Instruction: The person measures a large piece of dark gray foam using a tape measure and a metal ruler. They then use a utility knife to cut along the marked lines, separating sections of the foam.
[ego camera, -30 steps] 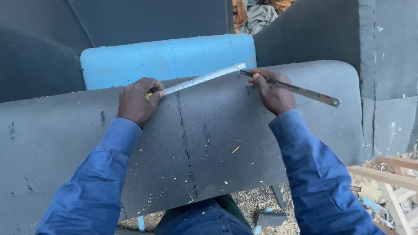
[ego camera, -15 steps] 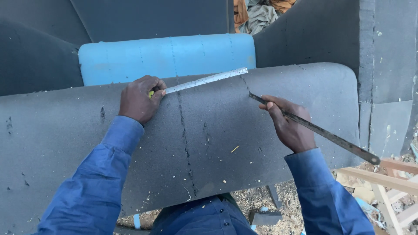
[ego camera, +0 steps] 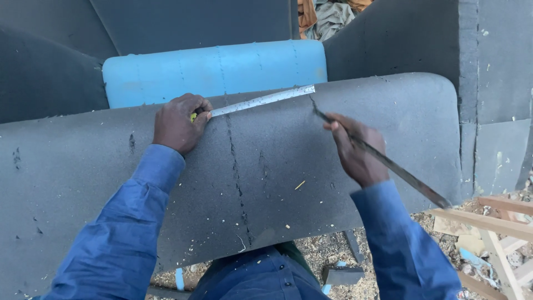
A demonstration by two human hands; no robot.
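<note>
Grey foam sheet (ego camera: 277, 178), left hand (ego camera: 177, 123) pinning tape measure (ego camera: 261, 101), right hand (ego camera: 355, 150) gripping blade (ego camera: 388, 164)

I'm seeing matt, rough grey foam (ego camera: 166, 183) w/ wood chips; blue foam (ego camera: 222, 69) looking smoother; tape (ego camera: 261, 101) & blade (ego camera: 400, 169) showing dull metal.

Dark grey foam slabs (ego camera: 183, 25) stacked behind and at right. Blue foam block (ego camera: 216, 69) between them. Crumpled cloth heap (ego camera: 327, 14) at top. Gravelly, littered ground (ego camera: 327, 253) below; pale wooden frame (ego camera: 499, 222) lower right. Even daylight.
</note>
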